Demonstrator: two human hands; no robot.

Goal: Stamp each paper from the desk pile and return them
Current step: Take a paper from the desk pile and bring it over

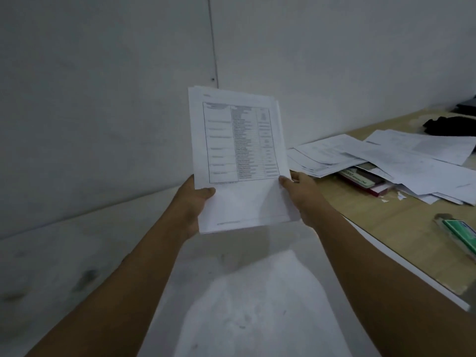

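We hold a stack of papers upright in front of us, off the desk. Our left hand grips its lower left edge, our right hand its lower right, thumbs on top.

Probably an office or records room: a wooden table against bare grey walls carries a sprawl of printed papers over a couple of books, and the held sheaf shows a typed tabular form.
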